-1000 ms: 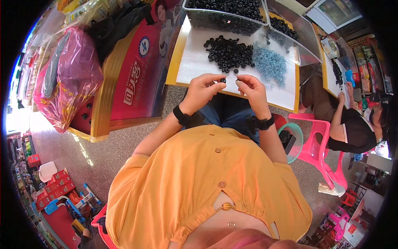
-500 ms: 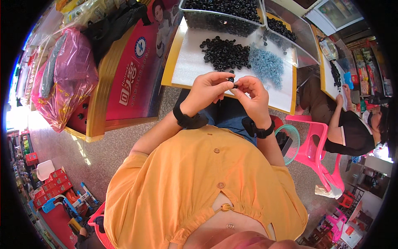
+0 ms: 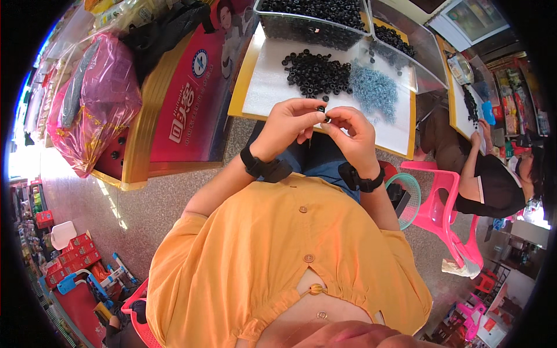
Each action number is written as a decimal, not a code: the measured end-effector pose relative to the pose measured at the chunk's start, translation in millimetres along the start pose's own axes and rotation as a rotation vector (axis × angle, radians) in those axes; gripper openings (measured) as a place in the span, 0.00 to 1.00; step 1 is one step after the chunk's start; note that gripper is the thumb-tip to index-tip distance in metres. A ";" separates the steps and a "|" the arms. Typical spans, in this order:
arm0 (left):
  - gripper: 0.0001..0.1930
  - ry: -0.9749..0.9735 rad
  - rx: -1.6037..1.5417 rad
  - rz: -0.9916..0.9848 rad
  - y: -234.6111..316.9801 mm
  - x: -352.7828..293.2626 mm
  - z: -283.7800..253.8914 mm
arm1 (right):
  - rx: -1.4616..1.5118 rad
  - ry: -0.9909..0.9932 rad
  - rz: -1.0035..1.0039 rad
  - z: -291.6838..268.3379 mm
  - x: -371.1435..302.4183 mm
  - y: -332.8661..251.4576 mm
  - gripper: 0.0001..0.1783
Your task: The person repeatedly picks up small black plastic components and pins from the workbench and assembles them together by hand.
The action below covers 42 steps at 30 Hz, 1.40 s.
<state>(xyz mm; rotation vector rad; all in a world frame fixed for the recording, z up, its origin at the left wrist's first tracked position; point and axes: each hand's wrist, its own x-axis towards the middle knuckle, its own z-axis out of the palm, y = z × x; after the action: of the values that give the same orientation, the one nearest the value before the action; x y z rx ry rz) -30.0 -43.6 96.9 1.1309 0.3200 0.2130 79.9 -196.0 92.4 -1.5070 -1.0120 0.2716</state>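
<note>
Over the near edge of the white-topped table (image 3: pixel 264 87), both hands meet with fingertips almost touching. My left hand (image 3: pixel 289 124) is closed in a pinch on a small black ring-shaped part (image 3: pixel 321 109). Thumb and fingers of my right hand (image 3: pixel 355 139) pinch a second small black part (image 3: pixel 327 119) just beside it; its exact shape is partly hidden by the fingers. Beyond the hands lies a loose heap of black ring-shaped parts (image 3: pixel 316 74). Right of that heap, touching it, spreads a pile of small clear-blue pieces (image 3: pixel 376 95).
Clear plastic bins (image 3: pixel 307 36) with more black parts stand along the table's far side. A red-sided counter (image 3: pixel 185 110) with a pink plastic bag (image 3: pixel 98 104) is at left. At right are a green mesh basket (image 3: pixel 411 200), a pink chair (image 3: pixel 435 197) and another person (image 3: pixel 493 182) at a table.
The two pinched parts stay close together between the fingertips, with only slight finger movement. The whole view has shifted a little.
</note>
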 end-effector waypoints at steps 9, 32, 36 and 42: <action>0.14 -0.021 -0.053 0.006 3.9 -5.8 2.0 | -0.001 -0.004 -0.014 -3.3 -3.6 -4.5 0.10; 0.15 -0.020 -0.098 0.055 2.1 -5.9 1.7 | -0.007 0.042 -0.050 2.9 0.0 -3.3 0.09; 0.15 -0.010 -0.095 0.077 1.2 -6.6 2.6 | -0.028 0.053 -0.085 4.0 2.4 -4.8 0.08; 0.15 -0.022 -0.114 0.091 -0.4 -3.6 3.2 | 0.385 0.055 0.165 4.5 -0.5 -0.8 0.09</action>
<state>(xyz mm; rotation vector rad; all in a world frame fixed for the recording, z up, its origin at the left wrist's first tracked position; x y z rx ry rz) -32.2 -47.7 98.3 1.0349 0.2340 0.2954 76.2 -193.3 91.9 -1.2380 -0.7422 0.5096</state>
